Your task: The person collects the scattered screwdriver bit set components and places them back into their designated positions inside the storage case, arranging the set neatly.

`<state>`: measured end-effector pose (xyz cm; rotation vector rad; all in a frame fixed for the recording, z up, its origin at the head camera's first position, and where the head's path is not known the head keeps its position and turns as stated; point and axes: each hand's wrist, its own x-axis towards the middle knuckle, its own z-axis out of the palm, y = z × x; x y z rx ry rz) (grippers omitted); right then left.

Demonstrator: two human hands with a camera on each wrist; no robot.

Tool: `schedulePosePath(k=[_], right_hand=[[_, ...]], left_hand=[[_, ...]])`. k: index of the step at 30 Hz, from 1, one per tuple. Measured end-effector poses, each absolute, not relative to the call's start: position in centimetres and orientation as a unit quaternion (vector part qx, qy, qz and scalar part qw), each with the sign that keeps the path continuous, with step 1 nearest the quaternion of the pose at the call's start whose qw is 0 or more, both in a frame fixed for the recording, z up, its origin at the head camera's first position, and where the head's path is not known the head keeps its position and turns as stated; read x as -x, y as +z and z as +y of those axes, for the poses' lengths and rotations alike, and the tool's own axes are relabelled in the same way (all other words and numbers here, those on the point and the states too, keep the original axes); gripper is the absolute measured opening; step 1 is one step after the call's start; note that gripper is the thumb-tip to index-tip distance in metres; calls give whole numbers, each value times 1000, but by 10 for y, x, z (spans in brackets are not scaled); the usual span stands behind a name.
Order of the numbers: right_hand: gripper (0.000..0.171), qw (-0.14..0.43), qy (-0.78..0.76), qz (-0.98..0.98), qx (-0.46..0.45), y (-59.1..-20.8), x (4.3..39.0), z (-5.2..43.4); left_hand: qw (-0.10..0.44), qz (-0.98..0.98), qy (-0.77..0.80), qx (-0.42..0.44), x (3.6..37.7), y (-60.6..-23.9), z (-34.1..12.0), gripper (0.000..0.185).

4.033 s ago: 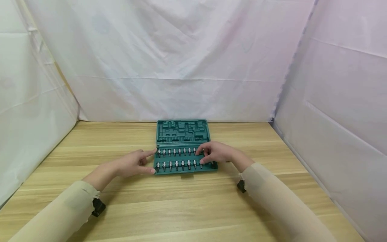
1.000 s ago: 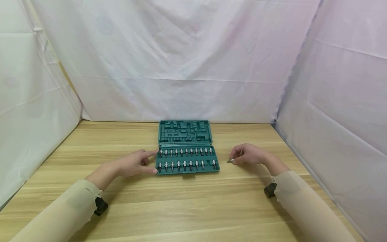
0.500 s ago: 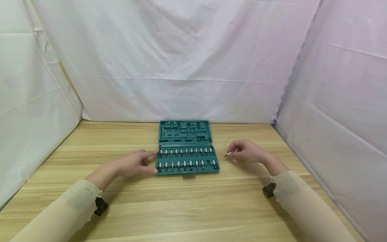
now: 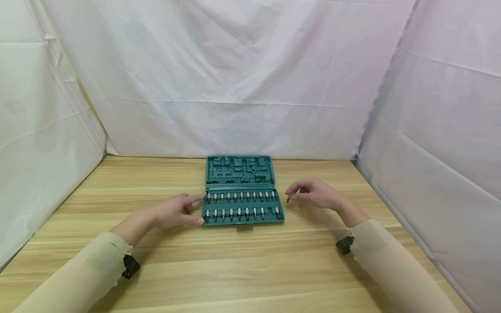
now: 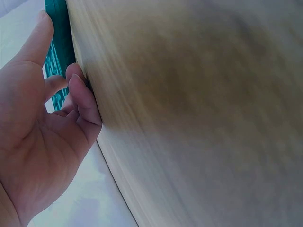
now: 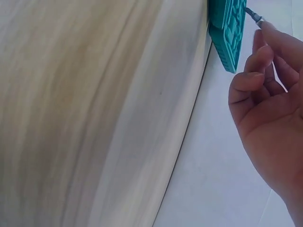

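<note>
An open green socket case point(image 4: 242, 204) lies on the table in the head view, with bit sockets in two rows. One slot point(image 4: 270, 211) in the front row, second from the right end, is vacant. My left hand point(image 4: 172, 211) rests against the case's left side, thumb and index finger stretched to its front and back corners. Just right of the case, my right hand point(image 4: 313, 193) pinches a bit socket point(image 4: 288, 198) between thumb and fingers, its dark tip pointing down. That bit socket point(image 6: 257, 17) also shows in the right wrist view, silver end in the fingertips.
The moulded case lid point(image 4: 239, 170) lies folded back toward the white cloth wall point(image 4: 235, 126). White cloth also hangs on the left and right sides. Wood-grain tabletop point(image 4: 235, 269) extends in front of the case.
Four seconds ago my right hand was over the case's right end. It then held the bit socket low on the table, and has since risen and moved left, turning the tip downward.
</note>
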<state>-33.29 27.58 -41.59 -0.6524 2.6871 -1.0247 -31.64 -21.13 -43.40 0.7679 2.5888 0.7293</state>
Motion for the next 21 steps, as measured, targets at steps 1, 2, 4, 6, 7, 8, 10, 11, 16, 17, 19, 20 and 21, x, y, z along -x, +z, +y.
schedulePosePath(k=[1, 2, 4, 6, 7, 8, 10, 11, 16, 17, 19, 20, 21], right_hand=[[23, 100, -353, 904, 221, -416, 333, 274], [22, 104, -361, 900, 220, -415, 333, 273], [21, 112, -375, 894, 220, -414, 332, 270], [20, 117, -382, 889, 224, -414, 332, 267], [20, 117, -384, 888, 226, -414, 332, 266], [20, 117, -383, 887, 230, -414, 332, 264], [22, 114, -381, 887, 237, -414, 332, 262], [23, 111, -378, 887, 239, -414, 332, 261], [25, 110, -369, 890, 246, -414, 333, 255], [26, 109, -366, 891, 246, -414, 334, 254], [25, 111, -365, 891, 246, -415, 335, 251], [24, 112, -362, 892, 247, -415, 336, 250], [23, 112, -357, 893, 250, -416, 337, 249]], left_hand=[[172, 911, 259, -270, 316, -434, -211, 96], [173, 911, 260, -270, 316, -434, -211, 96], [174, 910, 262, -270, 316, -434, -211, 96], [174, 910, 263, -271, 316, -433, -211, 96], [174, 909, 263, -271, 316, -433, -211, 96], [174, 909, 263, -272, 316, -433, -211, 96], [173, 909, 263, -273, 316, -433, -211, 96], [173, 909, 263, -273, 315, -432, -211, 96], [171, 910, 262, -273, 315, -432, -210, 96], [171, 910, 261, -272, 315, -431, -210, 96], [171, 910, 260, -273, 315, -431, -211, 96], [170, 911, 259, -274, 315, -431, -211, 96], [170, 911, 259, -274, 315, -431, -211, 96]])
